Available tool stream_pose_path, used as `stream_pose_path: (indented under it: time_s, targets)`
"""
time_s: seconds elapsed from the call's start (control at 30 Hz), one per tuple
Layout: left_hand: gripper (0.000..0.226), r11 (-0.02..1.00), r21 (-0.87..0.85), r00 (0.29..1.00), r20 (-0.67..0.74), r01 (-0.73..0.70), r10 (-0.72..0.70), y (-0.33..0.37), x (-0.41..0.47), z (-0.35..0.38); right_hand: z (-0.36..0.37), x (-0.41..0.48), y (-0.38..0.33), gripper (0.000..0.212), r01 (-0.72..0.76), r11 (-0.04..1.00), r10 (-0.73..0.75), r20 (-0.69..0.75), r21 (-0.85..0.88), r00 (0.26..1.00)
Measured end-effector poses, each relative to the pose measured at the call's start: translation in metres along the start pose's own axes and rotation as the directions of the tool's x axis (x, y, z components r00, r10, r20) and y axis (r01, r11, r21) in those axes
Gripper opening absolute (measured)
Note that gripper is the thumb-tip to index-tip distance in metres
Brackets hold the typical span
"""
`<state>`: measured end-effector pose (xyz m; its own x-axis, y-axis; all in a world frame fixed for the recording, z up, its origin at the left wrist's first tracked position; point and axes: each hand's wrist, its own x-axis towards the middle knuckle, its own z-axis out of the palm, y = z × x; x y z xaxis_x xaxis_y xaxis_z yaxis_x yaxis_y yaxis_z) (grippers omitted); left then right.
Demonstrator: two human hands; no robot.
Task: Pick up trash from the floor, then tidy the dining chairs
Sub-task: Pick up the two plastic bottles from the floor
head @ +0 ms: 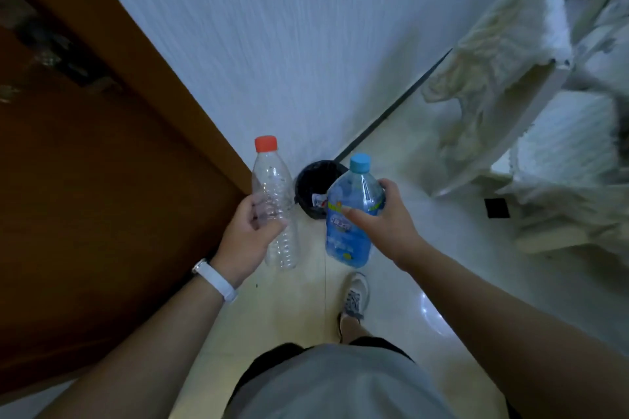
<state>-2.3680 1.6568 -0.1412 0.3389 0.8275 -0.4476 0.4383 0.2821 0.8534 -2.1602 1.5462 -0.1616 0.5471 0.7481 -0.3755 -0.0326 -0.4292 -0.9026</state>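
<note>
The left hand [250, 228] is wrapped around the lower half of a clear, ribbed, empty plastic bottle with a red-orange cap [275, 204], cap pointing toward twelve o'clock. The right hand [384, 218] grips a fatter blue-tinted plastic bottle with a light-blue cap and a blue printed label [350, 214], thumb across the label and fingers curled round the far side. Both bottles are off the floor, held out in front of the body. Just past them, between the two caps toward twelve o'clock, a small round black-lined waste bin [315, 189] stands on the pale glossy tiled floor [289, 309], close to the white textured wall [289, 44] and to the corner of the brown wooden door [102, 180] at nine o'clock. A scrap of wrapper already lies inside it.

The main risk, as I judge it, is the drop. The bin's mouth looks narrow against the bottles, especially the blue one, so releasing both together could see them knock each other and one bounce off the rim and roll away over the smooth tiles. A light bin may also tip if struck on its edge. The clear bottle is thin-walled and could crumple or slip in the grip. The view is blurred, suggesting movement; a white-and-grey sneaker [355, 296] at six o'clock steps forward on a shiny floor. The cloth-draped white furniture [503, 78] at two o'clock sits well apart from the hands.
</note>
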Motion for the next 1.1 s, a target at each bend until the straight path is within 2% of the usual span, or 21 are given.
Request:
stream_pose_path:
  time_s: [0.13,0.3,0.5,0.77,0.9,1.1]
  targets:
    - [0.044,0.999,0.01,0.999,-0.022,0.036,-0.036,0.012,0.053,0.021,-0.01,0.055,-0.006,0.061,-0.02,0.999,0.02,0.003,-0.027,1.0]
    - [0.034,0.995,0.035,0.995,0.027,0.097,-0.098,0.013,0.107,0.036,-0.013,0.106,0.006,0.066,-0.092,0.995,0.09,-0.029,-0.038,0.995]
    - [0.044,0.985,0.054,0.98,0.102,0.166,-0.171,-0.007,0.185,0.053,0.002,0.164,0.026,0.067,-0.178,0.978,0.171,-0.069,-0.106,0.983]
    - [0.045,0.962,0.16,0.955,0.166,0.22,-0.246,-0.039,0.286,0.085,0.033,0.248,0.054,0.067,-0.274,0.952,0.254,-0.146,-0.138,0.956]
    - [0.046,0.946,0.225,0.943,0.185,0.234,-0.277,-0.07,0.341,0.103,0.05,0.297,0.09,0.068,-0.315,0.944,0.298,-0.15,-0.103,0.943]
    - [0.051,0.929,0.284,0.954,0.113,0.237,-0.278,-0.141,0.428,0.143,0.075,0.373,0.178,0.073,-0.38,0.924,0.374,-0.132,-0.03,0.918]
